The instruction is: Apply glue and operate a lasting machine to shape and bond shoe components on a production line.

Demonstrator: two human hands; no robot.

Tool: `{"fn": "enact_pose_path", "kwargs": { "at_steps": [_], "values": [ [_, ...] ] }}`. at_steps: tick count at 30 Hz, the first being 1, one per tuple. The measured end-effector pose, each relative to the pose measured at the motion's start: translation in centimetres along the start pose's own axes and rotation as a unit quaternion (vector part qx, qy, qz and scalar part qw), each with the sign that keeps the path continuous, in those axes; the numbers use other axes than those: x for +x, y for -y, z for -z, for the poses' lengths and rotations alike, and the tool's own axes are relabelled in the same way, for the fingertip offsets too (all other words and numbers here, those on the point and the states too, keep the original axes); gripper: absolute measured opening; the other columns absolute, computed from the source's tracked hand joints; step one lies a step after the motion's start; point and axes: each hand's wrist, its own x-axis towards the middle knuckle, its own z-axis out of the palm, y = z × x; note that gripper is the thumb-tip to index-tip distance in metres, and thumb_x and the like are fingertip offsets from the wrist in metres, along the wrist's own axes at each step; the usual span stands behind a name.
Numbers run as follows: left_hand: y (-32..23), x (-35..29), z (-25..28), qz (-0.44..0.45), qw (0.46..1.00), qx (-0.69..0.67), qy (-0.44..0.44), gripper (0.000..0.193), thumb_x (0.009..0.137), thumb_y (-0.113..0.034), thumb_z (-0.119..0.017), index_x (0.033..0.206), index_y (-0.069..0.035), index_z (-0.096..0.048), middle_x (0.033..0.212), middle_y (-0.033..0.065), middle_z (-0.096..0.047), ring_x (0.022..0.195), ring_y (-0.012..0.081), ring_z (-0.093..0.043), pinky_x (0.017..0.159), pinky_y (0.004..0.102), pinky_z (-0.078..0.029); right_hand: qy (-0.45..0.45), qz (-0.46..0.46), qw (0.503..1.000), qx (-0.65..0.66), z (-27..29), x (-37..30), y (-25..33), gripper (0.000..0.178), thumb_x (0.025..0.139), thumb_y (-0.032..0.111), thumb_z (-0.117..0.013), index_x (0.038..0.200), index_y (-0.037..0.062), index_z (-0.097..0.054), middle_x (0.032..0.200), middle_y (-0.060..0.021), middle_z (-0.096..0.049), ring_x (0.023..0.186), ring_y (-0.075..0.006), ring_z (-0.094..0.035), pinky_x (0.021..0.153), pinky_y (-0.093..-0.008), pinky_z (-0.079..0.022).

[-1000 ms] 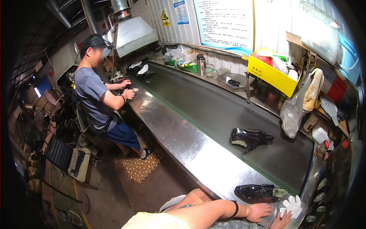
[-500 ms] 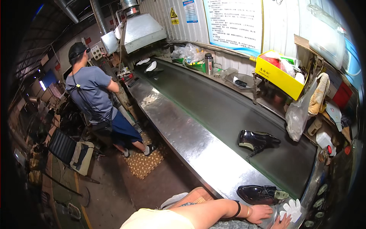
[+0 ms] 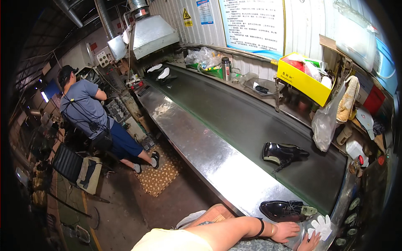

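Observation:
My left hand (image 3: 286,231) lies flat on the metal ledge at the lower right, fingers stretched out, with a bracelet and a dark band on that arm. Beside it my right hand (image 3: 309,242) rests with its fingers apart, partly cut off by the lower edge. Its fingertips are near a white glove (image 3: 321,228) spread on the ledge. Just beyond my hands sits a glossy black lace-up shoe (image 3: 281,210). A second black shoe (image 3: 279,154) lies on its side on the dark conveyor belt (image 3: 234,121). Neither hand holds anything that I can see.
A shiny metal ledge (image 3: 209,148) runs along the belt's near side. White-lined shoe pieces (image 3: 163,73) lie near the metal hood (image 3: 155,35). Behind the belt are a thermos (image 3: 226,69), a yellow box (image 3: 303,81) and a hanging plastic bag (image 3: 324,127). A person (image 3: 90,106) stands at left.
The person at the left has shifted leftward and leans toward the machinery. My hands and both nearby shoes stay in place; the view has tilted very slightly.

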Motion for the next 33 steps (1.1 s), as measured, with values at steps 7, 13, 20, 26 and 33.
{"fn": "enact_pose_path", "kwargs": {
  "at_steps": [7,13,20,26,33],
  "values": [
    [-0.4,0.3,1.3,-0.113,0.980,0.099,-0.130,0.037,0.086,-0.027,-0.063,0.110,0.001,-0.063,0.109,0.0156,-0.063,0.094,0.0288,-0.060,0.081,0.0392,-0.048,-0.003,-0.007,1.000,0.023,0.7,0.4,0.8,0.052,0.092,0.047,-0.055,0.131,0.0123,-0.060,0.141,-0.0209,-0.048,0.133,-0.0407,-0.038,0.111,-0.0535,-0.025],
    [-0.4,0.4,1.2,0.015,0.998,-0.003,0.062,0.057,0.077,-0.028,-0.064,0.124,0.003,-0.053,0.138,0.0224,-0.045,0.130,0.0385,-0.040,0.111,0.0482,-0.029,-0.014,-0.015,0.998,0.052,0.9,0.0,1.3,0.051,0.087,0.034,-0.062,0.129,0.0054,-0.058,0.142,-0.0229,-0.046,0.133,-0.0411,-0.038,0.111,-0.0519,-0.026],
    [-1.2,0.3,2.1,0.008,1.000,0.003,0.012,0.061,0.074,-0.028,-0.067,0.125,0.003,-0.053,0.133,0.0234,-0.047,0.126,0.0376,-0.042,0.109,0.0455,-0.031,-0.040,0.008,0.999,0.017,-0.2,-0.1,0.1,0.054,0.089,0.050,-0.058,0.126,0.0113,-0.063,0.137,-0.0229,-0.050,0.130,-0.0414,-0.042,0.109,-0.0547,-0.027],
    [-0.7,0.6,2.2,0.012,0.997,0.023,0.068,0.061,0.076,-0.027,-0.064,0.127,0.003,-0.051,0.134,0.0231,-0.048,0.127,0.0391,-0.043,0.109,0.0469,-0.032,-0.058,-0.032,0.993,0.097,-0.6,0.6,0.4,0.042,0.081,0.027,-0.070,0.116,0.0034,-0.065,0.138,-0.0210,-0.050,0.131,-0.0412,-0.041,0.110,-0.0519,-0.028],
    [-5.3,0.7,7.5,-0.052,0.997,0.042,0.047,0.047,0.076,-0.011,-0.065,0.122,-0.005,-0.056,0.134,0.0151,-0.052,0.130,0.0347,-0.044,0.109,0.0485,-0.034,-0.156,-0.087,0.944,0.277,6.9,-6.2,1.4,0.035,0.086,0.013,-0.065,0.117,-0.0032,-0.061,0.137,-0.0255,-0.049,0.125,-0.0401,-0.049,0.104,-0.0422,-0.039]
  ]
}}
